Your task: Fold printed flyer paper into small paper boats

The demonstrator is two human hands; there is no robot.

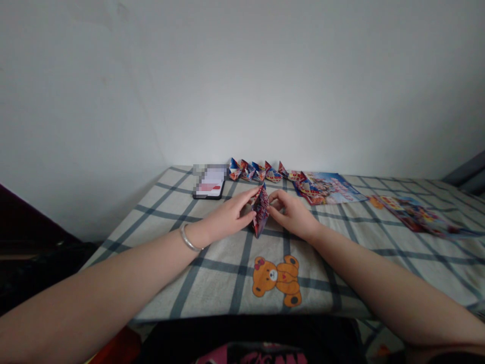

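Observation:
Both my hands meet at a small folded paper piece [260, 211], printed in red and blue, standing on edge on the checked cloth [227, 242]. My left hand [231, 216], with a silver bangle on its wrist, pinches the piece from the left between thumb and fingers. My right hand [290, 212] presses its curled fingers against the piece from the right.
Several finished folded paper shapes [255, 171] stand in a row by the wall. A phone [209, 184] lies at the back left. Printed colour sheets [329, 187] and a second sheet [420, 215] lie to the right. A bear picture [276, 279] is printed on the cloth.

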